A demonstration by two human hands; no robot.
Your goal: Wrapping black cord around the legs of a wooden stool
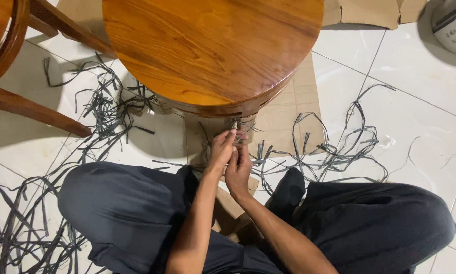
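Hands working grey strips under round wooden bench (213, 45), person seated on white tiled floor (415, 116).
Left hand (220, 149) and right hand (238, 167) touch, fingers pressed together pinching a grey strip (236, 126) just below the bench rim. Loose strip scraps (101, 111) litter tiles both sides; cardboard sheet (289, 116) underneath; chair leg (30, 109) left.

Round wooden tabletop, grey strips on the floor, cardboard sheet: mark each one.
Round wooden tabletop (213, 45): head view, centre of top.
Grey strips (101, 109): head view, left tangle.
Cardboard sheet (284, 122): head view, bare patch.
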